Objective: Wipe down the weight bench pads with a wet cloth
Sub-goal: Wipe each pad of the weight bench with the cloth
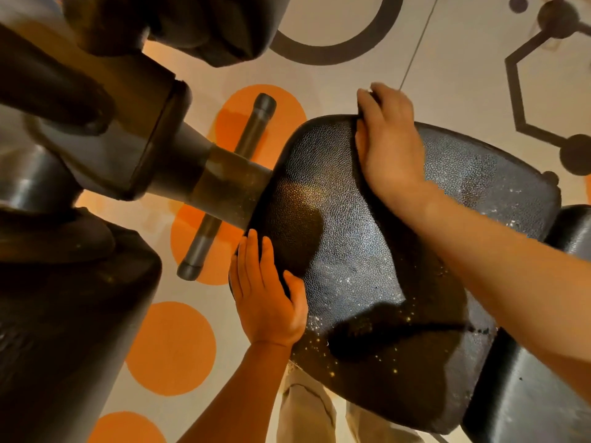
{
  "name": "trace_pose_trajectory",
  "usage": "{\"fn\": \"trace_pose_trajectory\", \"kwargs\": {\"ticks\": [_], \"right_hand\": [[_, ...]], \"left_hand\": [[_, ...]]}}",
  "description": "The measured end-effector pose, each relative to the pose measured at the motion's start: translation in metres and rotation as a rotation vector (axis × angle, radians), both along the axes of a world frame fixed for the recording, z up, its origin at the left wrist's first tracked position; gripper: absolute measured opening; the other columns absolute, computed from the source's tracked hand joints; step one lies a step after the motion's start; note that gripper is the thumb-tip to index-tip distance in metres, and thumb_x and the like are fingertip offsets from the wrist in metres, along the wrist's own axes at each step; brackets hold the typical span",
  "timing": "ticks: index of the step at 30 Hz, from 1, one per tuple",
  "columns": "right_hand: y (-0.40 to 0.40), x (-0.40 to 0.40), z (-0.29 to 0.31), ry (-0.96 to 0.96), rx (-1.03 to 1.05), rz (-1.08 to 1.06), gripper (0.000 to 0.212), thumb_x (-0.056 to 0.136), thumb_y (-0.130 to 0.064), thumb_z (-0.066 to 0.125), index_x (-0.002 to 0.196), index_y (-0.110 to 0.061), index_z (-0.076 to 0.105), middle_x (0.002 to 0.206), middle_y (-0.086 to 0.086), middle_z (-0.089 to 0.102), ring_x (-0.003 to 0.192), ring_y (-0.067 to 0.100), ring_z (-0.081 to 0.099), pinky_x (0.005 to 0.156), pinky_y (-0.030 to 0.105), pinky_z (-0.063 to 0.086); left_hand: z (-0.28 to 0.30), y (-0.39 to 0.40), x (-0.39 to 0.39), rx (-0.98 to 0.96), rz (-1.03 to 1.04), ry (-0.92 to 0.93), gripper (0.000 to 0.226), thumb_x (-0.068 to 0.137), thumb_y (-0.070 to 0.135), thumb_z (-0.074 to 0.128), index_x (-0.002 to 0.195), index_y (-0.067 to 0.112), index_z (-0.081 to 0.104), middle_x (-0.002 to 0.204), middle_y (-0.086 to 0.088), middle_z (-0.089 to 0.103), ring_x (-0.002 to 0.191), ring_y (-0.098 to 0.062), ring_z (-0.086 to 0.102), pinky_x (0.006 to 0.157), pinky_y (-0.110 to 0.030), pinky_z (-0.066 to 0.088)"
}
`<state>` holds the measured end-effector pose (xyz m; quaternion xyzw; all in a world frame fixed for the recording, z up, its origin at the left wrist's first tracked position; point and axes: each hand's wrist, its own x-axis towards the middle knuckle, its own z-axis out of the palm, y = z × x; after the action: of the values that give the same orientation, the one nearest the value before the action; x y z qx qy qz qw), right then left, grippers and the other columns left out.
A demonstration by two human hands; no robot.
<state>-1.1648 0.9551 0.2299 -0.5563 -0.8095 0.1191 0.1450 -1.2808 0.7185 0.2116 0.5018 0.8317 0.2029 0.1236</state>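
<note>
right hand (391, 145), left hand (267, 292), gripping glistening black seat pad (351, 251)

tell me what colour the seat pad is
Black, with a pebbled, shiny wet-looking texture on the seat pad; the head view shows it best.

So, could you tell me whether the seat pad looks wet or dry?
Partly wet: the seat pad glistens with droplets across its textured black surface; no cloth is visible.

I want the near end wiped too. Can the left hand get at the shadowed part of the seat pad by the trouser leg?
Probably yes: the left hand already grips the seat pad edge, with nothing lying between.
</note>
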Motion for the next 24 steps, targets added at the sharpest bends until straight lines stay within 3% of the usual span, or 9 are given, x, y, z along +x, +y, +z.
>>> {"fn": "trace_pose_trajectory", "kwargs": {"ticks": [3,7,10,14,20,24], "right_hand": [[-0.021,0.002,0.000,0.005,0.037,0.038,0.041,0.095,-0.008,0.050,0.136,0.000,0.049,0.140,0.020,0.046,0.128,0.038,0.040,0.104,0.047,0.041],[-0.099,0.026,0.009,0.004,-0.035,0.109,0.045,0.099,-0.020,0.048,0.140,-0.001,0.045,0.147,0.019,0.039,0.138,0.038,0.031,0.119,0.041,0.021],[-0.130,0.035,0.013,-0.010,-0.084,0.171,0.051,0.099,-0.029,0.052,0.142,-0.004,0.044,0.149,0.017,0.038,0.140,0.036,0.029,0.118,0.043,0.023],[-0.087,0.037,0.002,0.020,-0.048,0.186,0.040,0.100,-0.021,0.049,0.137,-0.003,0.050,0.142,0.021,0.044,0.131,0.040,0.039,0.109,0.045,0.036],[0.004,0.025,0.000,0.073,-0.005,0.002,0.039,0.097,-0.015,0.046,0.134,-0.006,0.053,0.142,0.023,0.043,0.132,0.039,0.039,0.103,0.049,0.041],[-0.035,0.030,0.003,0.059,0.022,0.035,0.043,0.096,-0.012,0.047,0.138,-0.004,0.048,0.146,0.022,0.039,0.136,0.040,0.033,0.115,0.040,0.024]], "left_hand": [[-0.001,0.000,-0.001,-0.001,0.001,0.003,0.058,0.086,0.021,0.044,0.138,-0.003,0.047,0.152,-0.017,0.036,0.142,-0.035,0.031,0.110,-0.055,0.031],[0.000,0.000,-0.001,-0.006,0.006,0.007,0.058,0.086,0.021,0.043,0.138,-0.002,0.047,0.153,-0.017,0.035,0.142,-0.035,0.032,0.112,-0.054,0.030],[0.000,0.000,-0.001,-0.009,0.004,0.012,0.058,0.086,0.021,0.043,0.139,-0.002,0.046,0.153,-0.016,0.035,0.142,-0.035,0.031,0.113,-0.054,0.029],[-0.001,-0.001,0.000,-0.010,0.003,0.004,0.058,0.087,0.022,0.042,0.140,-0.001,0.045,0.153,-0.016,0.034,0.143,-0.034,0.030,0.111,-0.056,0.031],[-0.001,0.000,-0.001,-0.026,-0.019,0.010,0.057,0.090,0.024,0.040,0.143,0.002,0.042,0.155,-0.013,0.032,0.145,-0.031,0.025,0.114,-0.055,0.028],[-0.002,-0.003,-0.001,-0.021,-0.051,0.046,0.055,0.092,0.025,0.038,0.142,0.001,0.045,0.155,-0.013,0.033,0.147,-0.030,0.023,0.118,-0.052,0.021]]}}
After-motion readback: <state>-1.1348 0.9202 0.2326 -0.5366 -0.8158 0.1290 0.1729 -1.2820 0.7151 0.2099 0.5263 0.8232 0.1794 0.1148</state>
